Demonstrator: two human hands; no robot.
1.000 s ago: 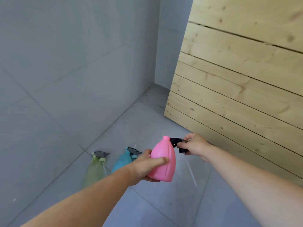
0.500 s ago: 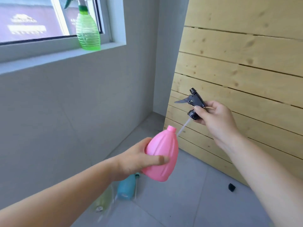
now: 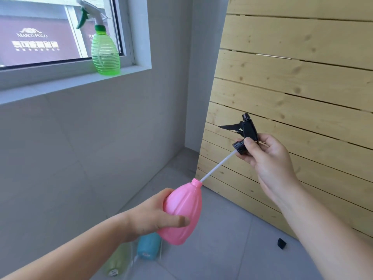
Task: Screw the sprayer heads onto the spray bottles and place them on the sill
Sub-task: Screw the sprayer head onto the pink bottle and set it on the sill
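Pink bottle point(image 3: 181, 209): my left hand point(image 3: 153, 217) clasped it.
Sprayer head point(image 3: 245, 134): right hand point(image 3: 268, 158) pinched it.
Tube point(image 3: 216, 168): newly at neck point(image 3: 195, 181) below pinch; insertion next.

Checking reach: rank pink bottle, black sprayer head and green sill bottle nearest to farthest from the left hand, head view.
1. pink bottle, gripped in the left hand.
2. black sprayer head, up right.
3. green spray bottle, upper left on the sill.
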